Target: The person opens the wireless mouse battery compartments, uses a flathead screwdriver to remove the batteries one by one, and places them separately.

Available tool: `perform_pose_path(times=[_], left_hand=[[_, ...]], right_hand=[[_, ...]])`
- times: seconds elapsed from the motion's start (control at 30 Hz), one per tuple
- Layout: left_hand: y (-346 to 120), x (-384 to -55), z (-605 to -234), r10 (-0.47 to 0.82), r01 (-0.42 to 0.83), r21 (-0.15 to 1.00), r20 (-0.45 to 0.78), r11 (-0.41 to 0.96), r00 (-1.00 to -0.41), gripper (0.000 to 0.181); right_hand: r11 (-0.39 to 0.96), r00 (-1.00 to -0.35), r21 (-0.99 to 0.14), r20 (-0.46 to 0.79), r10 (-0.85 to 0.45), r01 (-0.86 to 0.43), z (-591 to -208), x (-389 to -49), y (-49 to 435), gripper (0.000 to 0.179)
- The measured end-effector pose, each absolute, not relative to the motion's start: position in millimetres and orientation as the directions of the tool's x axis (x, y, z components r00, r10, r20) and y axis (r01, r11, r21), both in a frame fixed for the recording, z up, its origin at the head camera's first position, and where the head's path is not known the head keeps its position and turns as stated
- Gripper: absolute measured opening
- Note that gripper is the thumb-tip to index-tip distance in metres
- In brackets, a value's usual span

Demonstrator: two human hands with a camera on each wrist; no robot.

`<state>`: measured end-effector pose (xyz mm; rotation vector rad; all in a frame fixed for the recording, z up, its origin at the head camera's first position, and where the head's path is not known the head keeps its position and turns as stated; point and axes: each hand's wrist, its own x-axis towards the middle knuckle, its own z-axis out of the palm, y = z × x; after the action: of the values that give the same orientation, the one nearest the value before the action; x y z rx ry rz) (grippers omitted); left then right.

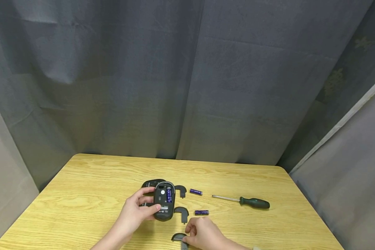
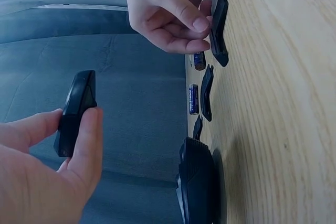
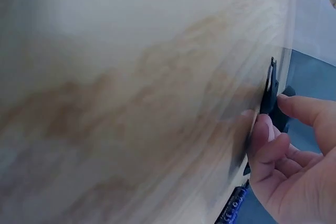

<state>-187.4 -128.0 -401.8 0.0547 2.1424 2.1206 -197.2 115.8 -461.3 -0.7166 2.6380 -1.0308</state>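
My left hand [image 1: 132,211] grips a black computer mouse [image 1: 164,212], underside up, between thumb and fingers. A blue battery [image 1: 169,195] sits in its uncovered slot. In the left wrist view the mouse [image 2: 73,116] is held above the table. My right hand [image 1: 204,233] is low over the table at the nearest black battery cover [image 1: 178,237], a curved piece with a narrow leg. Its thumb overlaps the leg in the head view, with the other fingers bent. In the right wrist view the fingers are around the cover [image 3: 270,95]; a firm pinch cannot be made out.
Behind the held mouse lies another mouse [image 1: 150,183], partly hidden. Two more covers, a middle one [image 1: 182,211] and a far one [image 1: 182,189], lie beside a near battery [image 1: 201,212] and a far battery [image 1: 196,192]. A green-handled screwdriver [image 1: 254,202] lies right on the wooden table [image 1: 106,177].
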Motion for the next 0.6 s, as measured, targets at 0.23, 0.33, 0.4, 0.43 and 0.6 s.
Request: perform_pose_path(times=[0.23, 0.33, 0.4, 0.43, 0.6], left_hand=[[-128, -188, -401, 0.126, -0.07, 0.998, -0.07, 0.003, -0.99, 0.065], [-127, -187, -402, 0.129, -0.065, 0.998, -0.064, -0.006, -0.99, 0.064], [-126, -186, -402, 0.141, -0.056, 0.998, -0.053, -0.019, -0.989, 0.063], [-126, -185, -403, 0.15, -0.053, 0.998, -0.048, -0.028, -0.988, 0.063], [-125, -184, -404, 0.201, -0.054, 0.998, -0.046, -0.035, -0.979, 0.063]], right_hand=[[0.612, -0.866, -0.713, -0.012, -0.501, -0.344, -446, -203, 121, 0.018], [0.607, -0.87, -0.702, 0.039, -0.491, -0.374, -438, -205, 124, 0.019], [0.593, -0.869, -0.704, 0.068, -0.49, -0.39, -432, -207, 125, 0.019], [0.592, -0.87, -0.703, 0.079, -0.486, -0.394, -429, -207, 125, 0.02], [0.568, -0.876, -0.727, 0.098, -0.472, -0.387, -415, -209, 126, 0.019]])
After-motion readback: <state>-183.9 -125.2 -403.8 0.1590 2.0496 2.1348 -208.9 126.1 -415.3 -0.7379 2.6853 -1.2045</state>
